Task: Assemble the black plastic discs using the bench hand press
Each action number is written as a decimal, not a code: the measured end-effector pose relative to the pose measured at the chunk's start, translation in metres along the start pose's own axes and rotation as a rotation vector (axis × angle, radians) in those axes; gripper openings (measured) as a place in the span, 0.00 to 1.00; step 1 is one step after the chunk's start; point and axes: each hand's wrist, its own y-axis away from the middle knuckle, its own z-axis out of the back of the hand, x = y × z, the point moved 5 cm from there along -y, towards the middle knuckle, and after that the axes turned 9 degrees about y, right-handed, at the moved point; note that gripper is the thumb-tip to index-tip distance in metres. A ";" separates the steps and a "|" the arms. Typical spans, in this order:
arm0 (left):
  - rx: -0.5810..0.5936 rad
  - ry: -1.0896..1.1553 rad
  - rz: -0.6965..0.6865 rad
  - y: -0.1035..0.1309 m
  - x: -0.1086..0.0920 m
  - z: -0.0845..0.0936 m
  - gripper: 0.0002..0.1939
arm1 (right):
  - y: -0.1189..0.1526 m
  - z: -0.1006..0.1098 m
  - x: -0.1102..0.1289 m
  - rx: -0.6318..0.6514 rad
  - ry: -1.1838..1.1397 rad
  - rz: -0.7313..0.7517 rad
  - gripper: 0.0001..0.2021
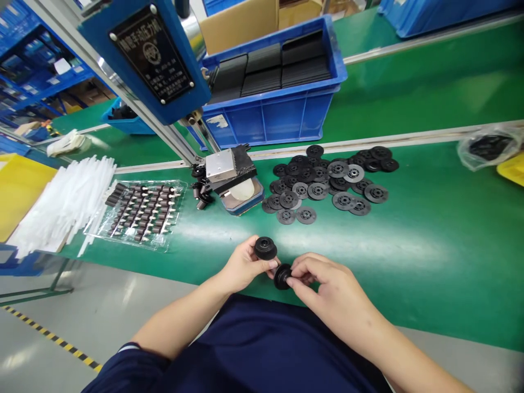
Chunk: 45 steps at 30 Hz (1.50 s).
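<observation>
My left hand (244, 266) is closed on a black flanged wheel (265, 247) with a hole in its hub, held just above the table's front edge. A second black flanged wheel (281, 277) sits close beside it, tilted on its side. The fingertips of my right hand (323, 278) pinch this second wheel at its hub. Whether the two wheels are joined is hidden by the left fingers. Beyond my hands, many loose black slotted discs (317, 190) lie spread on the green table (368, 251), some overlapping.
A blue hand press (147, 60) stands at the back left, a metal block (221, 165) on its base. Small dark parts (201, 191) lie beside it. Farther left are a clear tray (143, 213) of motor-like parts and white strips (69, 196). Behind is a blue crate (270, 112).
</observation>
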 end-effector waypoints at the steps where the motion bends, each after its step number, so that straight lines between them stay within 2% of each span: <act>1: -0.003 0.000 -0.001 0.000 0.000 0.000 0.19 | 0.000 0.000 0.000 0.008 0.001 -0.007 0.07; 8: -0.032 -0.014 -0.024 0.000 0.002 0.001 0.19 | 0.000 0.002 0.001 -0.072 -0.008 0.009 0.07; 13: -0.048 -0.027 -0.053 0.000 0.002 0.002 0.18 | -0.001 0.001 0.001 -0.038 0.010 -0.007 0.07; 20: -0.067 -0.029 -0.075 0.000 0.003 0.001 0.18 | -0.002 0.002 0.003 -0.080 0.051 0.047 0.07; 25: -0.097 -0.021 -0.085 0.001 0.003 0.002 0.19 | -0.002 0.001 0.003 -0.058 0.029 0.022 0.07; 31: -0.083 -0.005 -0.058 0.001 0.002 0.001 0.19 | 0.000 0.000 0.008 -0.100 0.096 0.083 0.07; 39: -0.069 0.087 -0.036 -0.001 0.005 0.009 0.19 | -0.003 0.009 0.016 -0.115 -0.010 0.106 0.08; 45: -0.052 0.084 -0.035 -0.002 0.005 0.009 0.18 | -0.004 0.008 0.016 -0.117 -0.039 0.077 0.07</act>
